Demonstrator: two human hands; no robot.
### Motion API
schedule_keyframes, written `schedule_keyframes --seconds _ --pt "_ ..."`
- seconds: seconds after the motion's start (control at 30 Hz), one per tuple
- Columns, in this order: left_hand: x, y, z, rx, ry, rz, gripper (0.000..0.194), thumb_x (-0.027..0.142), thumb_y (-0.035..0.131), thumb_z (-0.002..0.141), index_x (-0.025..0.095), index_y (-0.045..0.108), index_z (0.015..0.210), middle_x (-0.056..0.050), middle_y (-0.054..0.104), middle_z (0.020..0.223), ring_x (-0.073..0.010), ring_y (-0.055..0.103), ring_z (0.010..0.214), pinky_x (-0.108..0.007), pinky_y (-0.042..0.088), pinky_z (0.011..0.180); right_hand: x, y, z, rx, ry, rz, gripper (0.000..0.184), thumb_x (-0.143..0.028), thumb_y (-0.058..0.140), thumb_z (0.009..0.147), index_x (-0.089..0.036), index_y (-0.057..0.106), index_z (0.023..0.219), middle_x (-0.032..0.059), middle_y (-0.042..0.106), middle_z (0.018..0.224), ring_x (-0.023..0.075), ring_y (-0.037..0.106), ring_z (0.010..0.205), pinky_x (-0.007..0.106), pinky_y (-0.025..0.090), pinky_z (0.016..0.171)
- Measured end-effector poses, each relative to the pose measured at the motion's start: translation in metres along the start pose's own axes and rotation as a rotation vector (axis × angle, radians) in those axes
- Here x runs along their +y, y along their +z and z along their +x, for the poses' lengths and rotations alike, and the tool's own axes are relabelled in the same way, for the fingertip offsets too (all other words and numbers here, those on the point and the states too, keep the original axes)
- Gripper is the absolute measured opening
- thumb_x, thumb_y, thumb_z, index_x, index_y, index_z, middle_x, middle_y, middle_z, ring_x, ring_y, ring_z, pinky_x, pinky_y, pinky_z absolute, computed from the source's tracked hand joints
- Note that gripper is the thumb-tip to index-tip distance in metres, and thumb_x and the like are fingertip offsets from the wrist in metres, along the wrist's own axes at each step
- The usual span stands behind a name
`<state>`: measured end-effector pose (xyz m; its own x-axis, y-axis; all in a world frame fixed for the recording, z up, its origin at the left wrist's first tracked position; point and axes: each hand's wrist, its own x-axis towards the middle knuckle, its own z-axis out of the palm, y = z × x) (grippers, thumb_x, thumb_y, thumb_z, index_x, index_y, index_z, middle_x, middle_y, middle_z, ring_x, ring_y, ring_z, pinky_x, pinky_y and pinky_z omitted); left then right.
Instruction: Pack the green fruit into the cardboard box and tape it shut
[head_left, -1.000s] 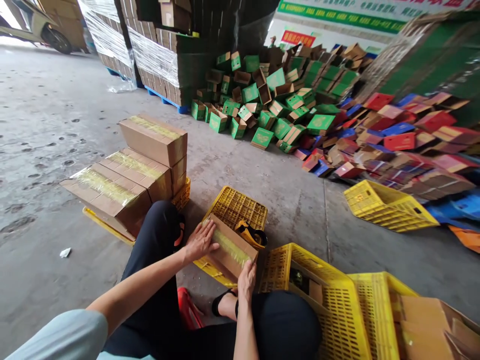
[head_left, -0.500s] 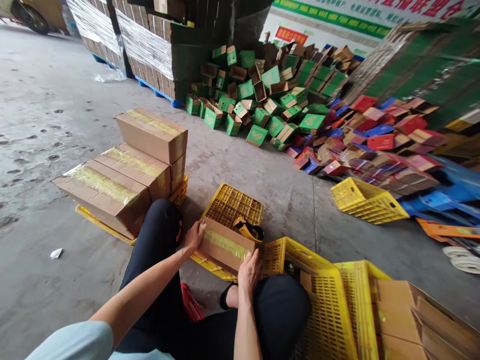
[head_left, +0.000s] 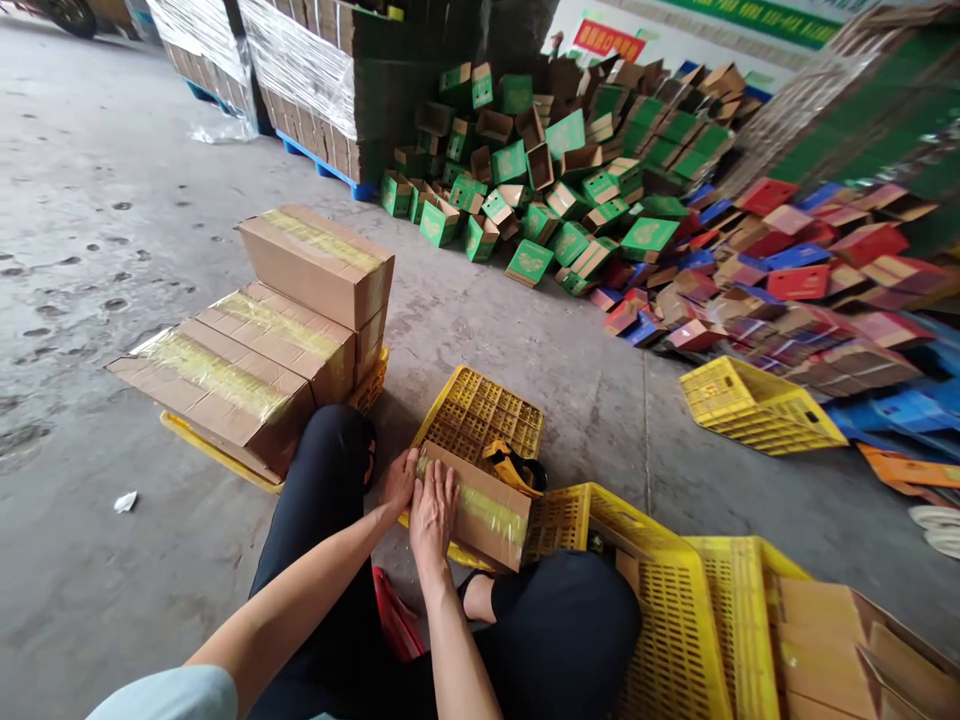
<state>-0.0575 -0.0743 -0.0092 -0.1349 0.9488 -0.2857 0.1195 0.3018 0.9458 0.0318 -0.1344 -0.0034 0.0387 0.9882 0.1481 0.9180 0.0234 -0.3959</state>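
Note:
A taped cardboard box (head_left: 487,508) lies in front of me on an upturned yellow plastic crate (head_left: 501,402). My left hand (head_left: 400,482) is closed round the box's left end. Flat across the tape on top, near that same end, rests my right hand (head_left: 435,508), its fingers stretched out. Just behind the box, a yellow and black tape dispenser (head_left: 513,466) sits on the crate. The undersides of both hands are hidden.
To my left, several taped boxes (head_left: 315,255) are stacked on a yellow crate. Yellow crates (head_left: 675,620) stand against my right side, one holding folded cardboard (head_left: 825,640). Green cartons (head_left: 529,260) and red and blue cartons (head_left: 799,282) lie heaped beyond.
My right hand has moved left from the box's right end to the top near the left end, and its fingers have flattened. My left hand stays at the left end.

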Motion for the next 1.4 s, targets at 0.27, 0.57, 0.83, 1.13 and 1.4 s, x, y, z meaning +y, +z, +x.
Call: schedule_keyframes --seconds 0.27,0.57,0.83,1.13,1.4 --pt "-0.008 -0.001 0.005 0.008 -0.036 -0.068 0.072 0.067 0.028 0.104 0.014 0.077 0.099 -0.018 0.079 0.107 -0.0296 0.073 0.108 -0.039 0.053 0.099 -0.019 -0.018 0.016 -0.019 0.009 -0.051 0.052 -0.037 0.032 0.111 -0.026 0.051 0.158 0.0139 0.053 0.160 0.0374 0.044 0.146 0.063 0.036 0.116" --pt "-0.003 -0.004 -0.012 -0.116 0.055 -0.009 0.075 0.069 0.030 0.105 0.011 0.070 0.131 -0.019 0.068 0.142 -0.0333 0.054 0.144 -0.045 0.043 0.119 -0.015 -0.014 -0.004 -0.095 0.003 -0.127 0.062 -0.020 0.039 0.105 -0.026 0.035 0.167 0.0117 0.041 0.169 0.0383 0.037 0.153 0.064 0.030 0.122" --pt "-0.012 -0.006 -0.023 -0.261 0.376 0.310 0.078 0.070 0.026 0.107 0.018 0.047 0.161 -0.011 0.015 0.178 -0.0281 0.016 0.164 -0.042 0.022 0.132 0.009 -0.014 -0.026 -0.082 -0.153 -0.010 0.064 -0.015 0.041 0.102 -0.012 0.033 0.165 0.0155 0.046 0.165 0.0324 0.031 0.159 0.057 0.027 0.129" --pt "-0.021 0.003 -0.037 -0.411 0.466 0.474 0.073 0.069 0.027 0.108 0.026 0.036 0.167 -0.005 0.004 0.180 -0.0273 0.020 0.164 -0.040 0.029 0.129 0.040 -0.031 -0.048 -0.026 -0.135 -0.072 0.057 -0.014 0.039 0.104 -0.011 0.044 0.161 0.0137 0.046 0.165 0.0290 0.034 0.159 0.051 0.034 0.128" --pt "-0.028 0.003 -0.031 -0.372 0.433 0.547 0.070 0.065 0.025 0.111 0.028 0.024 0.170 -0.007 0.018 0.178 -0.0253 0.024 0.163 -0.044 0.031 0.128 0.091 -0.051 -0.074 0.157 -0.033 -0.163 0.049 -0.033 0.038 0.111 -0.016 0.056 0.155 0.0120 0.055 0.160 0.0328 0.044 0.152 0.050 0.042 0.120"
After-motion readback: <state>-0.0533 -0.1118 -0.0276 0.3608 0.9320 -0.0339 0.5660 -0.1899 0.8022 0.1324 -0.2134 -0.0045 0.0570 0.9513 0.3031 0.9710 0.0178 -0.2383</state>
